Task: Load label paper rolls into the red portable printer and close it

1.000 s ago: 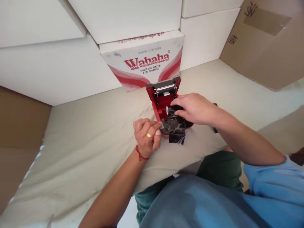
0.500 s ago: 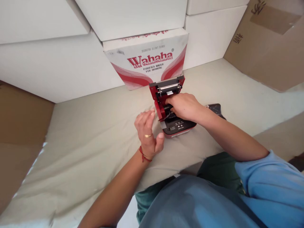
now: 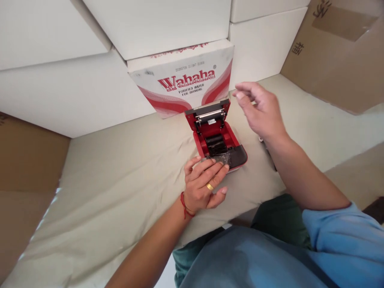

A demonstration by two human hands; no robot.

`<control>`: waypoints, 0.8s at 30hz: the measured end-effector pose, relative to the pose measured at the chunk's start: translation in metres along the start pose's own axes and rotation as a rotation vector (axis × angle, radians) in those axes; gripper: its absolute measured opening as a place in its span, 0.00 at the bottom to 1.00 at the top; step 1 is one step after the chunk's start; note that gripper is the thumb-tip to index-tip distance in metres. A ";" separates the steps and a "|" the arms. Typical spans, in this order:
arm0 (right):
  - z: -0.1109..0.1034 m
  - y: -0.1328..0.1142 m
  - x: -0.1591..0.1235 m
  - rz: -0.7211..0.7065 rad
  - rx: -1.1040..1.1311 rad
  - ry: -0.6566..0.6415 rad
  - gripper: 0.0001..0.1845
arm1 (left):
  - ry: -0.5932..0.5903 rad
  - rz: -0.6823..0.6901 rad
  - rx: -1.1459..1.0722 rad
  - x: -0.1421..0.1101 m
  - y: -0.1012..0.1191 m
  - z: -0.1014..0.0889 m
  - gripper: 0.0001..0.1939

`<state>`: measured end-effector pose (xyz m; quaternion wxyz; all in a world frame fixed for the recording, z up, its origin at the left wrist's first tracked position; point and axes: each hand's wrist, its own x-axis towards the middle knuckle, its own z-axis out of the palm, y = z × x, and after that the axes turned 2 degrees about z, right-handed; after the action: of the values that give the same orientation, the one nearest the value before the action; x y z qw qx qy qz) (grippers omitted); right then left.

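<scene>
A small red and black printer [image 3: 240, 156] stands on the cloth with its lid [image 3: 210, 114] tipped up and back. Inside its red well lies a dark, shiny roll [image 3: 215, 144], with a see-through film stretching from it toward the front panel. My left hand [image 3: 205, 182] rests on that front edge, fingers stretched out over the film and panel; they cover part of both. To the right of the raised lid, my right hand [image 3: 262, 110] hangs in the air, fingers loosely bent, thumb apart, and nothing visible in it.
Behind the printer stands a Wahaha water carton [image 3: 186, 80], backed by stacked white boxes [image 3: 168, 24]. Brown cardboard boxes flank the cloth-covered surface [image 3: 120, 172], one at right [image 3: 339, 60]. A dark object [image 3: 268, 154] lies partly hidden under my right forearm.
My right hand has come out of the printer and moved up and right. My left hand has moved right, from beside the printer onto its front panel.
</scene>
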<state>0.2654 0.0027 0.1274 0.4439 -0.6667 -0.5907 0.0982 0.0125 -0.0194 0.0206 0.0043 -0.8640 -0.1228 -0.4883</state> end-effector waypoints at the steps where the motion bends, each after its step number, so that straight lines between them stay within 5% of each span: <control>1: 0.007 0.005 0.004 -0.001 0.030 -0.023 0.34 | -0.006 0.011 -0.013 0.001 0.001 0.000 0.26; 5: 0.026 0.016 0.009 -0.030 0.214 -0.129 0.35 | -0.006 0.042 -0.101 0.005 0.004 -0.002 0.28; 9: 0.020 0.015 -0.009 -0.058 0.282 -0.084 0.36 | -0.018 0.048 -0.128 0.008 0.004 -0.006 0.26; 17: 0.002 0.031 -0.063 -0.148 0.141 -0.250 0.24 | -0.037 0.050 -0.124 0.006 0.003 -0.006 0.26; 24: 0.001 0.018 -0.063 -0.137 -0.022 -0.293 0.20 | -0.085 0.059 -0.086 0.008 0.002 -0.008 0.25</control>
<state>0.2593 -0.0505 0.0894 0.3512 -0.6084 -0.6941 0.1573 0.0095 -0.0208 0.0316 -0.0233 -0.8866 -0.0762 -0.4557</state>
